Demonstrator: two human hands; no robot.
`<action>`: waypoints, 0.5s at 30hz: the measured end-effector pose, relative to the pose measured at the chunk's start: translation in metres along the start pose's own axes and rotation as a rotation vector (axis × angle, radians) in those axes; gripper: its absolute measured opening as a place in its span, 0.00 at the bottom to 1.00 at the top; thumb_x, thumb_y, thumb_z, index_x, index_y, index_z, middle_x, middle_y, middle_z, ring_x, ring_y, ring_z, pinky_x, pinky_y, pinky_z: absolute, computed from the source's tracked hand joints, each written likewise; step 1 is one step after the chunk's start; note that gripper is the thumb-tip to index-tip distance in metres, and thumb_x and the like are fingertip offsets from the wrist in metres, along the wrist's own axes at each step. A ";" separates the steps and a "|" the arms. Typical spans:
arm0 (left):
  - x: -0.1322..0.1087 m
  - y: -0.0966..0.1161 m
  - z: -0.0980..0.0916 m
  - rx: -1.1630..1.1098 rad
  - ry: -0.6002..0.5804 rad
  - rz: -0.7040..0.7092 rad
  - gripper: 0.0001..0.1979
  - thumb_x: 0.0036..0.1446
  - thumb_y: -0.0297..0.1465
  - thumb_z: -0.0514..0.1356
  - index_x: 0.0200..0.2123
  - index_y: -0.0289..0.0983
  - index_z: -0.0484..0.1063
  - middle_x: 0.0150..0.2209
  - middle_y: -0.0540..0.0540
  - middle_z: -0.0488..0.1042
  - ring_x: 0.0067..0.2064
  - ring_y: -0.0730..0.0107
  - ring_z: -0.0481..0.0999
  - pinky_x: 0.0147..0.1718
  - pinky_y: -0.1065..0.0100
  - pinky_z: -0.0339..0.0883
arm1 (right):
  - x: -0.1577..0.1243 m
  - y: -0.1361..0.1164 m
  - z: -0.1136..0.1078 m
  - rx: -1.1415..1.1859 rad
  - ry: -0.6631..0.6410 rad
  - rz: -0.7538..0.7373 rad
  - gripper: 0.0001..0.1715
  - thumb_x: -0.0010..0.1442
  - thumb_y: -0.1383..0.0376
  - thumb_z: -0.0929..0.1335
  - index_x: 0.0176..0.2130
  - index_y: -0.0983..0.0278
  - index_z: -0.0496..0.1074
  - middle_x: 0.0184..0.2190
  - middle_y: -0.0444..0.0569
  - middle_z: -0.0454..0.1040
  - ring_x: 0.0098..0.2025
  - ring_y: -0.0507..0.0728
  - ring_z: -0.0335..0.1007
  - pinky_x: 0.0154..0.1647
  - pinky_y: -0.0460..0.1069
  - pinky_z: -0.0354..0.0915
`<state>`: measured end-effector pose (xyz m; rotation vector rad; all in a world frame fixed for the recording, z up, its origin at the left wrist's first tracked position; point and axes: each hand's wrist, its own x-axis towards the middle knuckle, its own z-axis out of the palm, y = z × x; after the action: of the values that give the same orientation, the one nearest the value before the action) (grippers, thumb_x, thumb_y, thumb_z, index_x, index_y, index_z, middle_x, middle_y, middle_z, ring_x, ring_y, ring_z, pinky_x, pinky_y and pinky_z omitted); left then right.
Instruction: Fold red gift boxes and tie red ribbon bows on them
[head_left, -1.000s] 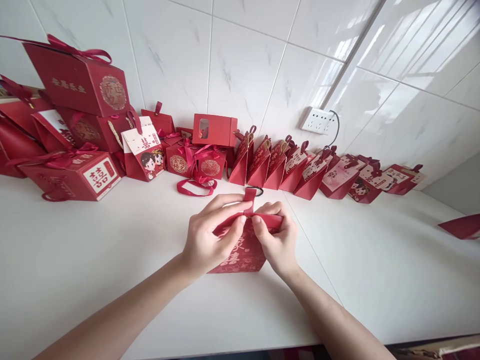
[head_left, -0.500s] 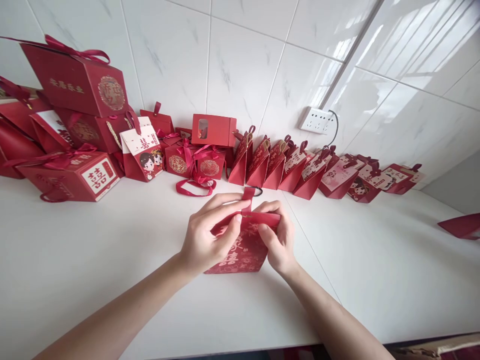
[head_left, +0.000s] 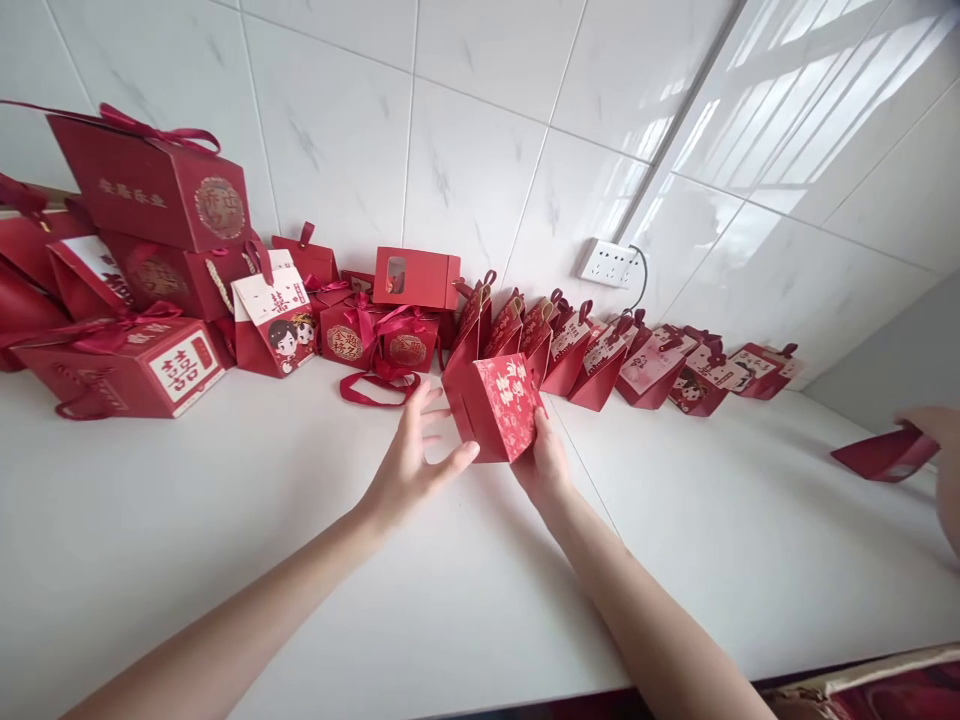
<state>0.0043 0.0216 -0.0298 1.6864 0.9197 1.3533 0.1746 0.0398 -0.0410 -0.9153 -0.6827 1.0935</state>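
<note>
A red gift box (head_left: 491, 410) with pale printed characters is held off the white table, tilted so that its plain side and a printed face show. My right hand (head_left: 546, 455) grips its lower right side, the thumb on the printed face and the other fingers hidden behind or beneath. Just left of the box is my left hand (head_left: 416, 455), its fingers spread and thumb stretched toward the plain side. It appears to hold nothing. The box's ribbon handle is out of sight.
A row of red gift boxes (head_left: 592, 350) lines the tiled wall below a white power strip (head_left: 613, 264). Larger boxes (head_left: 161, 190) with bows are stacked at the left. At the far right, another person's hand (head_left: 934, 425) touches a red box (head_left: 885, 455).
The gift box has been lifted from the table and turned onto its side. My left hand has let go of its top and opened. Another person's hand has appeared at the right.
</note>
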 end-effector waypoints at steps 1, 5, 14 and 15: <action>-0.001 0.003 0.003 -0.048 -0.018 -0.022 0.40 0.53 0.44 0.61 0.63 0.39 0.47 0.62 0.30 0.59 0.58 0.50 0.69 0.47 0.52 0.72 | -0.003 0.003 0.002 0.023 -0.017 0.005 0.15 0.57 0.51 0.66 0.37 0.59 0.70 0.36 0.46 0.77 0.40 0.58 0.74 0.40 0.54 0.73; -0.004 0.011 0.008 -0.088 -0.083 -0.016 0.41 0.53 0.39 0.63 0.64 0.38 0.46 0.57 0.33 0.67 0.53 0.56 0.74 0.48 0.56 0.73 | -0.016 0.009 0.008 0.094 -0.116 0.069 0.13 0.57 0.55 0.65 0.36 0.60 0.72 0.38 0.49 0.78 0.42 0.59 0.75 0.46 0.56 0.72; -0.018 0.004 0.009 0.460 -0.107 0.583 0.50 0.48 0.25 0.63 0.68 0.40 0.37 0.62 0.33 0.62 0.61 0.48 0.66 0.53 0.51 0.69 | -0.030 0.005 0.009 0.134 -0.218 0.135 0.14 0.55 0.51 0.67 0.29 0.58 0.72 0.31 0.48 0.78 0.35 0.61 0.77 0.28 0.55 0.75; -0.018 0.004 0.009 0.504 -0.138 0.667 0.49 0.49 0.24 0.63 0.68 0.39 0.37 0.60 0.32 0.64 0.60 0.49 0.67 0.53 0.51 0.70 | -0.032 0.005 0.009 0.142 -0.223 0.118 0.15 0.55 0.50 0.67 0.31 0.57 0.73 0.34 0.48 0.78 0.39 0.62 0.77 0.30 0.55 0.75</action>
<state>0.0105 0.0025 -0.0357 2.6023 0.6704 1.4583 0.1540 0.0127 -0.0421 -0.7251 -0.7298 1.3454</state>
